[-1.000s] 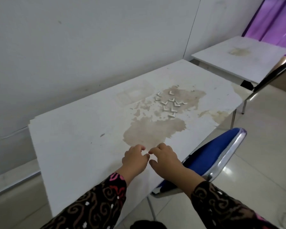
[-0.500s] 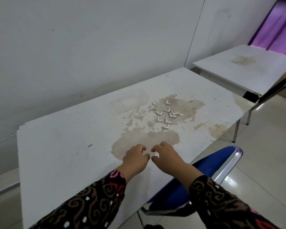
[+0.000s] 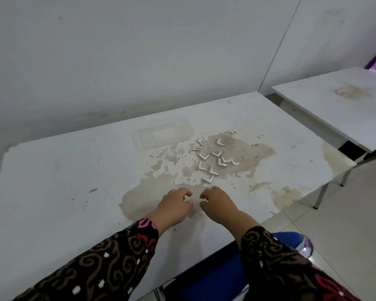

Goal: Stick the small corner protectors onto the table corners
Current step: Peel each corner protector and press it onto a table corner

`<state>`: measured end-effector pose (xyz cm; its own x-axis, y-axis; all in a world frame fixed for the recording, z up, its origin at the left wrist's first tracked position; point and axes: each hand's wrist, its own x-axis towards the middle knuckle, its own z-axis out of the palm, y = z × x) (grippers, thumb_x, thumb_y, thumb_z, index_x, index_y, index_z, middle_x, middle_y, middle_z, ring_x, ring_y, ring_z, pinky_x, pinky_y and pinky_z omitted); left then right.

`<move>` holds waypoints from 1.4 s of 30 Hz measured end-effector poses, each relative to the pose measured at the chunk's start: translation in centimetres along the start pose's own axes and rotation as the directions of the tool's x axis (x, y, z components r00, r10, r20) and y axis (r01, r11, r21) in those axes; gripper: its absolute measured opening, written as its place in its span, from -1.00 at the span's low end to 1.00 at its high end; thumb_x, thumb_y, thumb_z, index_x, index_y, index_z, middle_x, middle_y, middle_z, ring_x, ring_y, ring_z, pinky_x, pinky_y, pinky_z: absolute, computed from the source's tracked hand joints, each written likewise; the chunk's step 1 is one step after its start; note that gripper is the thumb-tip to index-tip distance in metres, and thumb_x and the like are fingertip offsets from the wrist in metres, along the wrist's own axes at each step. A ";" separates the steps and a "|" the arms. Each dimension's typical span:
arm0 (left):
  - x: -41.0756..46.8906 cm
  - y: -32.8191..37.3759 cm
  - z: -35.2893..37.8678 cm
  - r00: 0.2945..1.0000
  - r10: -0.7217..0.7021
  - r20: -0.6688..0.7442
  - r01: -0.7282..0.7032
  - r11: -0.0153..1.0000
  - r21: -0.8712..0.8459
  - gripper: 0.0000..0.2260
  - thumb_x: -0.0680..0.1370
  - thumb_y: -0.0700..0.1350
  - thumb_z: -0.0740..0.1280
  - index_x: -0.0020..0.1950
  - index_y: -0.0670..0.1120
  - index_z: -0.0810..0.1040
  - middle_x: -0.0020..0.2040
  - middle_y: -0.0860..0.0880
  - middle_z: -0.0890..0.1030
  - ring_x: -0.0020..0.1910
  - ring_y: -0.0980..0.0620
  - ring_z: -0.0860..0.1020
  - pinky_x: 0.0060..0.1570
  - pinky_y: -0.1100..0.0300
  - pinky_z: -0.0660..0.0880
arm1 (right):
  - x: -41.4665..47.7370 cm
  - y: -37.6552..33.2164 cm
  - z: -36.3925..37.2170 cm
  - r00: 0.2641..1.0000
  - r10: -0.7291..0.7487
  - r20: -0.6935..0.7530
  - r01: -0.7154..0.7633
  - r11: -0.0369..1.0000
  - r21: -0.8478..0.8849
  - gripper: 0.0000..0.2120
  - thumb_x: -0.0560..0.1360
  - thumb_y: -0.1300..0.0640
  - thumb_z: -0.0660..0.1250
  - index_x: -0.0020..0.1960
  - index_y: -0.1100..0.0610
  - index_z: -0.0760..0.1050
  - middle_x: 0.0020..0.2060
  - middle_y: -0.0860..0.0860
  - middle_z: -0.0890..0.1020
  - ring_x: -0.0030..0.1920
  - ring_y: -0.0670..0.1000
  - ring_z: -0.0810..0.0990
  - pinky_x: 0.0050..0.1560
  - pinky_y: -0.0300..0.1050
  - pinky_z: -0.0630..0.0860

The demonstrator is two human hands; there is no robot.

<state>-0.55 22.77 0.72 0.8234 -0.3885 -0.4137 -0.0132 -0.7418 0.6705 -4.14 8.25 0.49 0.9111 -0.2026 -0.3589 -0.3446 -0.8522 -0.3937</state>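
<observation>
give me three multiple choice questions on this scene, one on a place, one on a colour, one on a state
1. Where do the loose corner protectors lie?
A. on the table, on its brown stain
B. on the floor
C. on the far table

2. What colour is the chair seat?
A. red
B. blue
C. green

3. How are the left hand and right hand placed?
A. flat and wide apart
B. gripping the chair
C. close together, fingers curled

Answers: 1 A, the white L-shaped pieces sit clustered on the stain. 2 B, the seat under the right arm is blue. 3 C, the fingertips nearly meet above the table.
</observation>
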 end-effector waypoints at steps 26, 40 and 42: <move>-0.3 3.2 2.6 0.932 -0.346 -0.106 0.314 0.918 -0.241 -0.64 0.59 -0.05 0.21 0.39 -0.04 0.37 0.30 -0.03 0.44 0.21 0.01 0.45 0.15 0.20 0.41 | 7.2 3.0 -0.1 0.993 -0.104 0.058 0.108 0.990 -0.089 -0.71 0.51 0.07 0.14 0.15 0.18 0.43 0.10 0.08 0.41 0.11 0.11 0.48 0.08 -0.03 0.45; -3.1 7.4 -1.8 0.912 -0.342 -0.226 -0.104 0.341 -0.934 -0.89 0.59 -0.20 0.28 0.02 -0.18 0.57 -0.05 -0.14 0.68 -0.13 -0.06 0.64 -0.15 0.12 0.54 | 1.1 -2.9 -6.1 0.932 -0.304 -0.199 0.361 0.715 0.599 -0.86 0.47 -0.01 0.35 -0.07 0.05 0.52 -0.07 -0.08 0.53 -0.13 -0.13 0.51 -0.19 -0.34 0.37; -3.5 8.0 -2.4 0.922 -0.306 -0.238 -0.148 0.288 -0.946 -0.90 0.57 -0.23 0.28 0.01 -0.21 0.57 -0.12 -0.14 0.67 -0.21 -0.04 0.64 -0.11 0.09 0.57 | 0.3 -3.3 -6.8 0.892 -0.349 -0.288 0.452 0.729 0.514 -0.89 0.50 0.01 0.33 -0.05 0.04 0.50 -0.08 -0.14 0.49 -0.09 -0.15 0.49 -0.17 -0.40 0.35</move>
<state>-2.19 19.50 8.95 0.8979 -0.0009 -0.4403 0.4108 0.3616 0.8370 -1.21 7.74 7.45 0.9979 -0.0219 0.0614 0.0442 -0.4647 -0.8844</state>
